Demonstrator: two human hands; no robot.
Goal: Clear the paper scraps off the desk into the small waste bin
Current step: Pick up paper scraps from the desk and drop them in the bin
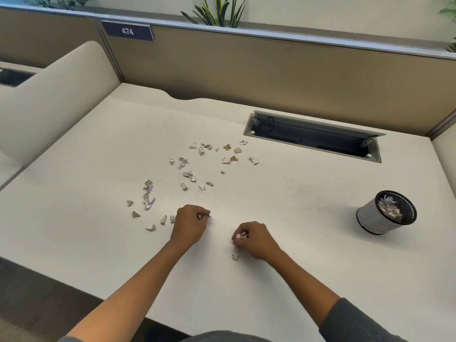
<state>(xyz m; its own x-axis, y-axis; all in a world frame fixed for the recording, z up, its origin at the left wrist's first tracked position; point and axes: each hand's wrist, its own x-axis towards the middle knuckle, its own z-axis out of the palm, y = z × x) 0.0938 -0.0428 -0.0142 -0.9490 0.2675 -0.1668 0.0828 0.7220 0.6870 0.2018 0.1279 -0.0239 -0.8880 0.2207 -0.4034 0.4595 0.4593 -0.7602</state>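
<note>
Paper scraps (190, 169) are lying scattered across the middle of the white tabletop (308, 193), trailing toward the near left. The left hand (188, 224) is pinching a small scrap with curled fingers, just right of a few scraps at the near end of the trail. The right hand (254, 239) is gripping crumpled scraps, with one scrap (235, 257) lying just beside it. The bin (385, 213) is sitting tilted at the right, well apart from both hands, holding scraps inside. A cable tray (313, 135) is lying open at the far right.
</note>
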